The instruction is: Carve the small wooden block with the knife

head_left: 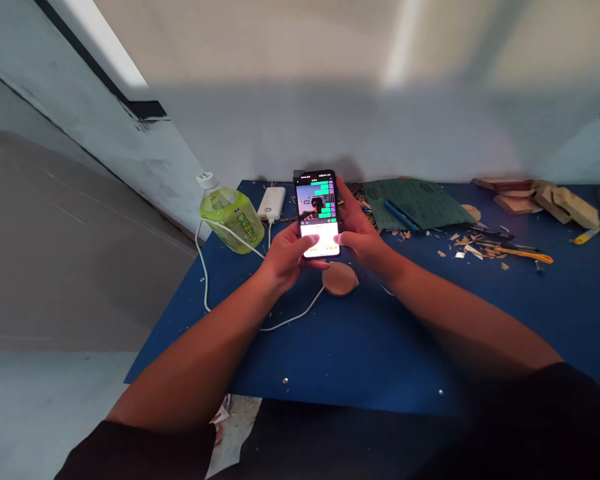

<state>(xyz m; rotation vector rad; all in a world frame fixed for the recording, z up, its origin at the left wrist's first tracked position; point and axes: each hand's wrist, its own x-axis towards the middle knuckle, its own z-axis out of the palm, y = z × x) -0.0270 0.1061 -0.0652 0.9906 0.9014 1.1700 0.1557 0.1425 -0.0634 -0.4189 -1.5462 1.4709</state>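
Observation:
A smartphone (318, 213) with a lit chat screen is held upright between my two hands above the blue table. My left hand (286, 255) grips its lower left side, the thumb over the bright keyboard area. On the other side my right hand (359, 230) wraps the phone's right edge, its thumb also on the lower screen. Just below the phone lies a round piece of wood (340, 279) on the table. A white cable (300, 317) runs across the table near it; where it ends behind my hands is hidden.
A bottle with green liquid (235, 217) and a white power bank (272, 203) stand to the left. Toward the right are a dark green sheet (420, 203), a blue pen (401, 217), an orange-handled knife (525, 254), wood shavings and several wood pieces (555, 200). A wall (290, 133) rises behind.

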